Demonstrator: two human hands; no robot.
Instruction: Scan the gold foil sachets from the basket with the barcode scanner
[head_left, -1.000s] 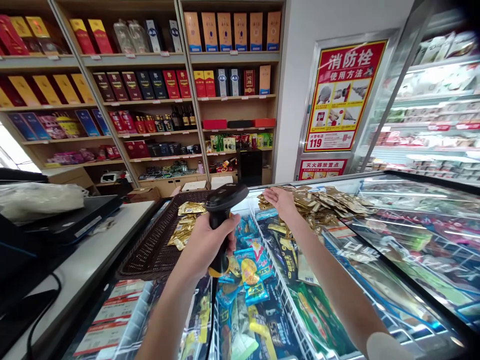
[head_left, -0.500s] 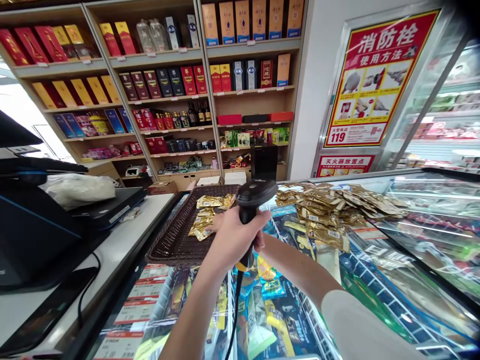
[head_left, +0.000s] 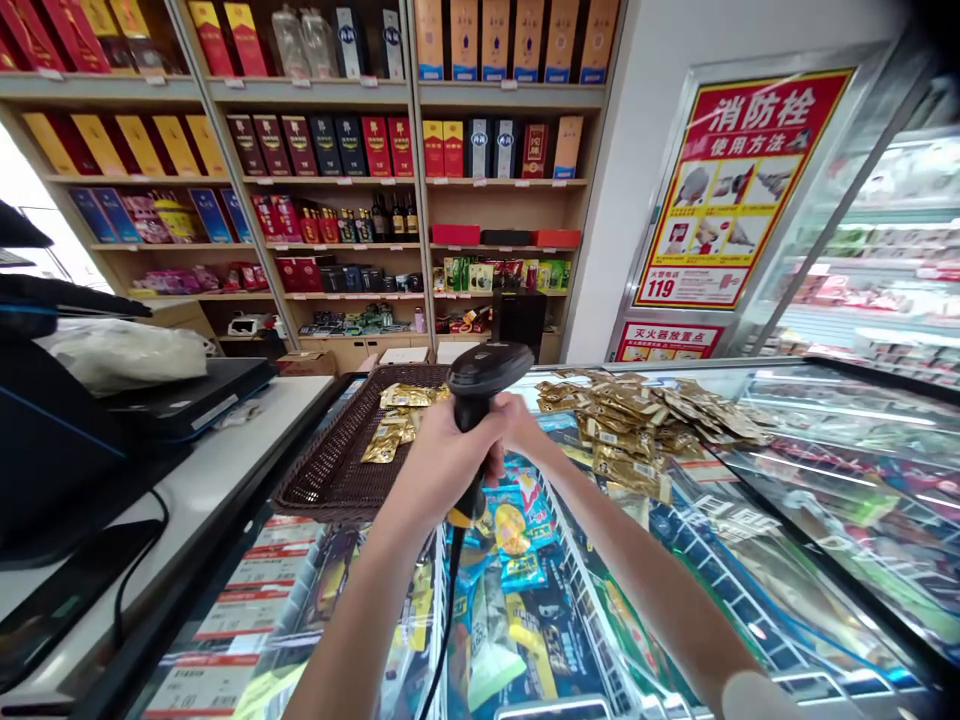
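My left hand [head_left: 439, 455] is wrapped round the handle of a black barcode scanner [head_left: 489, 370], held upright above the glass-topped freezer [head_left: 679, 590]. A cord hangs from the scanner's yellow-trimmed base. Just behind it is my right hand [head_left: 519, 425], its fingers mostly hidden by the scanner and left hand; whether it holds anything does not show. A dark brown woven basket [head_left: 319, 485] stands beyond my left hand, with several gold packets [head_left: 386, 440] inside. To the right of my hands, a heap of gold packets [head_left: 630, 425] lies on the glass.
Bagged goods [head_left: 517, 535] lie in wire baskets beneath the glass. At left are a counter [head_left: 255, 440], a black device with a white plastic bag [head_left: 131, 355] on it, and a dark monitor [head_left: 52, 450]. Shelves of boxes [head_left: 322, 90] line the back wall.
My right hand has drawn back from the basket toward the right, to behind the scanner. The left hand still holds the scanner. The view has shifted slightly.
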